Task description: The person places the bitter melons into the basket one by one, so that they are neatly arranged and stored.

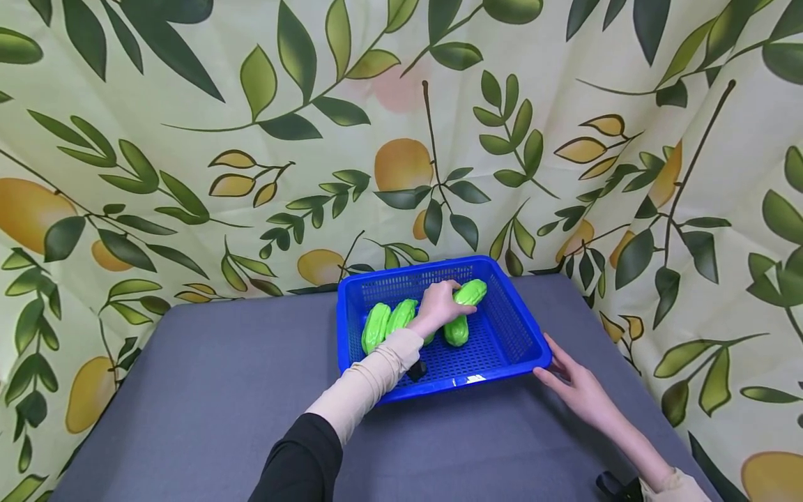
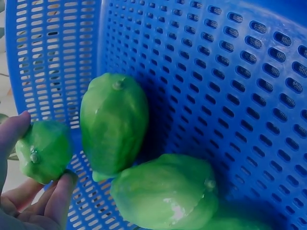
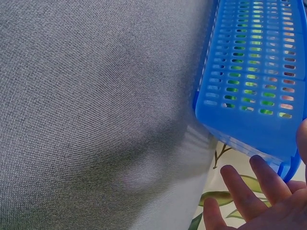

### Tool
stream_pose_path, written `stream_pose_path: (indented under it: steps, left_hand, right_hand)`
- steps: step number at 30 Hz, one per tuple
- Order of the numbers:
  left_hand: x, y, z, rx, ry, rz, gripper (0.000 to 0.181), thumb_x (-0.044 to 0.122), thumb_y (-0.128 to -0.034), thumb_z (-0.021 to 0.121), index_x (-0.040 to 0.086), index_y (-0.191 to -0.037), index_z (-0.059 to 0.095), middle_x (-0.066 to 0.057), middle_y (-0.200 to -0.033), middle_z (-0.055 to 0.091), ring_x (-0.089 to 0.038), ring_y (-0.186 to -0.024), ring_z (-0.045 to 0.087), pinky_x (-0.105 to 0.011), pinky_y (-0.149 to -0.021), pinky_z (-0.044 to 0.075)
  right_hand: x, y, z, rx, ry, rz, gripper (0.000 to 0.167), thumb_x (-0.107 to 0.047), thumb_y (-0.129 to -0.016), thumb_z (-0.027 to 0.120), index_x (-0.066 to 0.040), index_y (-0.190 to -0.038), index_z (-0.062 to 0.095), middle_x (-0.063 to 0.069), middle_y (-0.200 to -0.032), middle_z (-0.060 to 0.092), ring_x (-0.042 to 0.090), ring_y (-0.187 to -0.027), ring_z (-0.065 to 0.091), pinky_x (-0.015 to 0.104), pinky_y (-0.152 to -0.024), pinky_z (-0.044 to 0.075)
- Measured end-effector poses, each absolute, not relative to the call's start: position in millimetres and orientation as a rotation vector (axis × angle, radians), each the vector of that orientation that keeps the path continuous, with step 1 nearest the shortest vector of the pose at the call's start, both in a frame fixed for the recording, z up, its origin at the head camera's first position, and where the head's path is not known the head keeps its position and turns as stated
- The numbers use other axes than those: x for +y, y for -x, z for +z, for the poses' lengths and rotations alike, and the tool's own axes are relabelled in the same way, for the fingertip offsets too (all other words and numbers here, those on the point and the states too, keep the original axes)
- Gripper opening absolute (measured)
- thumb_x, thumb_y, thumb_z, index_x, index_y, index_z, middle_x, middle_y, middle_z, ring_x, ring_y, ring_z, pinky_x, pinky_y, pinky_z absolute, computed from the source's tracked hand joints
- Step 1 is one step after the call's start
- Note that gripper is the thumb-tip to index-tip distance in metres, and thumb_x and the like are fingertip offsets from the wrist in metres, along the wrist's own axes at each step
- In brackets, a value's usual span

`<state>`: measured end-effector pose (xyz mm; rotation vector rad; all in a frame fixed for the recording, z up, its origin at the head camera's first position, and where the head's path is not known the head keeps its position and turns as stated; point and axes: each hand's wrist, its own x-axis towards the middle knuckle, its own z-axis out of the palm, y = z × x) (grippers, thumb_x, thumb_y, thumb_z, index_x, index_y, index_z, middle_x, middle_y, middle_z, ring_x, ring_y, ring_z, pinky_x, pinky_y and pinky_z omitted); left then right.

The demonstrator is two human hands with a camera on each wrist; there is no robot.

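My left hand (image 1: 439, 307) reaches into a blue perforated plastic basket (image 1: 508, 328) and grips a glossy green, ridged bitter melon (image 1: 470, 293) between thumb and fingers. Directly below it lies another bitter melon (image 1: 456, 332). More of them, including one bitter melon (image 1: 376, 328), lie side by side in the left half, partly behind my forearm. In the left wrist view the held melon (image 2: 44, 151) is raised beside two others. My right hand (image 1: 580, 390) touches the basket's front right corner, thumb and fingers extended on either side of it; the other fingers are spread.
The basket stands on a table with a grey cloth (image 1: 238, 390), near its back edge. A leaf-and-fruit patterned curtain (image 1: 339, 160) hangs behind the table and along its right side. A black strap (image 1: 617, 486) is at my right wrist.
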<state>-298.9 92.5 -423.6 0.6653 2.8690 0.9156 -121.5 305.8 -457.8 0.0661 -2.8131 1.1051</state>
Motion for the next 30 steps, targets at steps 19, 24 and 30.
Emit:
stream_pose_path:
  steps: [19, 24, 30]
  left_hand:
    - [98.3, 291.9, -430.6, 2.841, -0.606, 0.962, 0.059, 0.036, -0.0732, 0.081, 0.004, -0.12, 0.063, -0.01, -0.115, 0.068, -0.024, -0.101, 0.065, -0.031, -0.08, 0.053]
    - [98.7, 291.6, -431.6, 2.799, -0.608, 0.986, 0.06, 0.034, -0.0733, 0.081, 0.004, -0.122, 0.062, -0.01, -0.119, 0.067, -0.024, -0.104, 0.064, -0.031, -0.084, 0.052]
    - [98.6, 292.2, -433.1, 2.798, -0.666, 0.98, 0.06, 0.034, -0.0722, 0.081, 0.004, -0.121, 0.063, -0.01, -0.113, 0.069, -0.022, -0.101, 0.065, -0.029, -0.082, 0.052]
  right_hand:
    - [303.1, 119.9, -455.3, -2.805, -0.09, 1.104, 0.066, -0.025, -0.096, 0.056, 0.003, -0.147, 0.025, 0.03, -0.131, 0.052, 0.044, -0.113, 0.058, 0.053, -0.088, 0.049]
    - [304.9, 120.8, -457.6, -2.81, -0.081, 1.107, 0.066, -0.026, -0.097, 0.055, 0.002, -0.148, 0.024, 0.03, -0.133, 0.051, 0.044, -0.114, 0.057, 0.055, -0.089, 0.048]
    - [306.3, 121.5, -458.1, -2.812, -0.079, 1.127, 0.066, -0.027, -0.097, 0.054, 0.002, -0.148, 0.024, 0.031, -0.134, 0.048, 0.046, -0.115, 0.056, 0.056, -0.09, 0.047]
